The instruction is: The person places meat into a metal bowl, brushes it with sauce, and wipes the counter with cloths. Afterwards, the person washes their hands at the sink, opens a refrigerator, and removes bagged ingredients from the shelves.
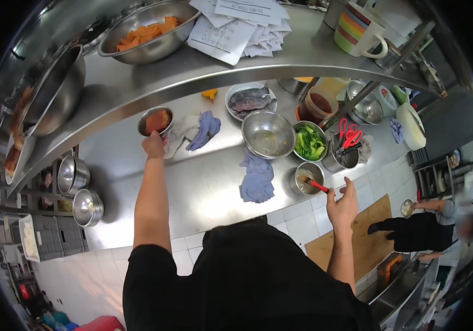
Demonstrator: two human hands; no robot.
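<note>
My left hand (152, 145) is closed on the near rim of a small metal bowl (141, 117) at the left of the steel counter. An orange-red piece of food (157, 121) lies in the bowl; its kind I cannot make out. To the right, my right hand (342, 208) has its fingers apart. Its thumb is close to the end of a red brush handle (318, 186); whether they touch is unclear. The brush leans in a metal pot (293, 181) near the counter's front edge. Blue cloths (257, 179) lie between my hands.
Behind the pot stand a metal colander (250, 144), chopped greens (309, 142), a plate of fish (250, 100) and a utensil pot with red scissors (349, 134). A shelf (192, 83) overhangs the counter's back. Stacked bowls (86, 208) sit left. A person (421, 229) stands at right.
</note>
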